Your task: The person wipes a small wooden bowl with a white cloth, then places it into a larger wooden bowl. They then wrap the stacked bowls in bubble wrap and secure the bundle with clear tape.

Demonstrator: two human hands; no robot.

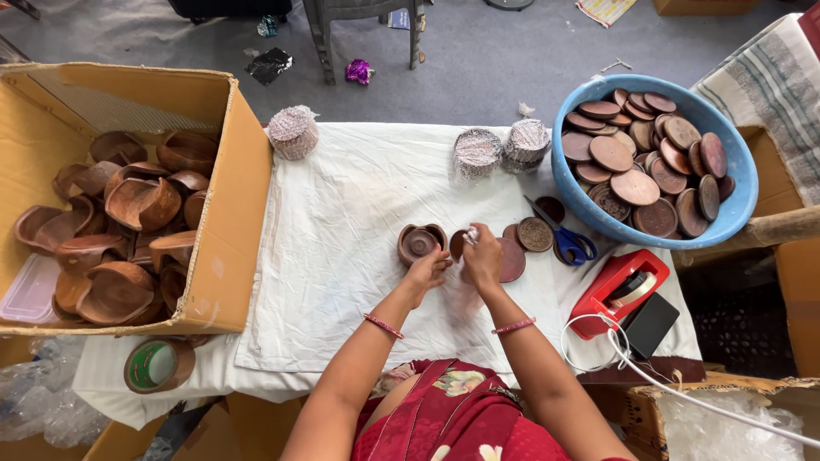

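My left hand [426, 270] rests by a small brown clay pot [420, 242] that stands on the white cloth [342, 239], its fingers touching the pot's near side. My right hand [482, 256] pinches a small pale bit [471, 233] just right of the pot, over a round brown lid [511, 260]. Two more brown lids [535, 234] lie a little to the right.
A cardboard box [226, 222] of clay pots stands left. A blue basin [741, 183] holds several round lids at right. Blue-handled scissors [571, 242], a red tape dispenser [617, 288], a tape roll [158, 364] and three netted bundles [293, 131] lie around.
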